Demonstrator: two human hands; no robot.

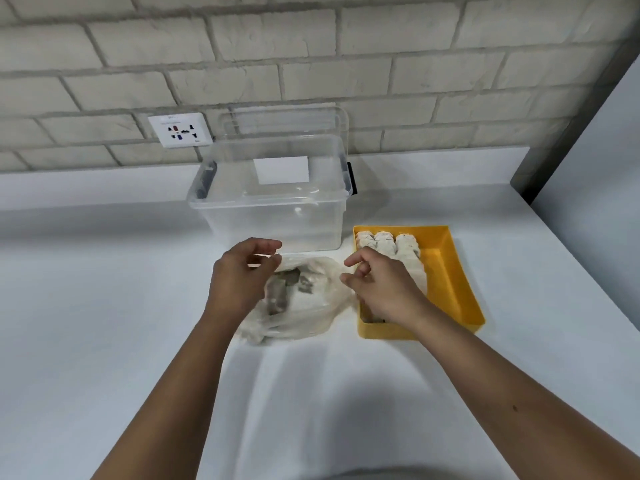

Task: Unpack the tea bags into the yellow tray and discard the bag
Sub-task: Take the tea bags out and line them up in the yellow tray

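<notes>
Head view shows your left hand [239, 285] and right hand [384, 289], both loosely open and empty, flanking the bag [308, 306], whose tea bags [277, 292] lie lengthwise away from you.

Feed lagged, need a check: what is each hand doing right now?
Left hand: open, over the bag, holding nothing.
Right hand: loosely curled, empty.

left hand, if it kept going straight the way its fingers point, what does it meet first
Probably the clear plastic storage box: the left hand hovers over the thin plastic bag, fingers aimed away toward its front wall, though depth is unclear.
</notes>
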